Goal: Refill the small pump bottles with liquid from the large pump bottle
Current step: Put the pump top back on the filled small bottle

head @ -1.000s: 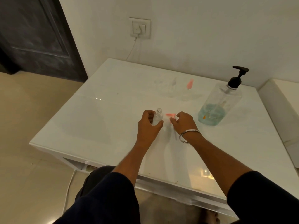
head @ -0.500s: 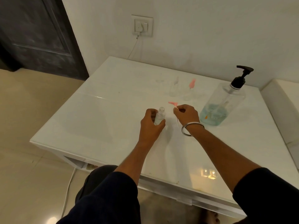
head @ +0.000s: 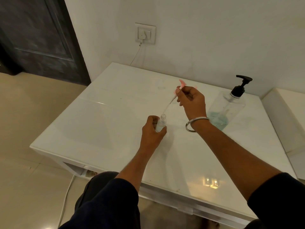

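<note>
Above the table (head: 102, 123), pink pump (head: 179, 90) now lifted clear in right hand (head: 192, 103), dip tube out; left hand (head: 152, 131) gripping opened small bottle (head: 161, 123), ready for filling

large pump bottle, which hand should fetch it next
Right hand: the large pump bottle stands just beyond it, though it first must put down the pink pump head. The left hand steadies the small bottle.

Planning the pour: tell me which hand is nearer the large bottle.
Right. The right hand holds the pink pump top raised just left of the large bottle; the left hand grips the small bottle farther left.
</note>
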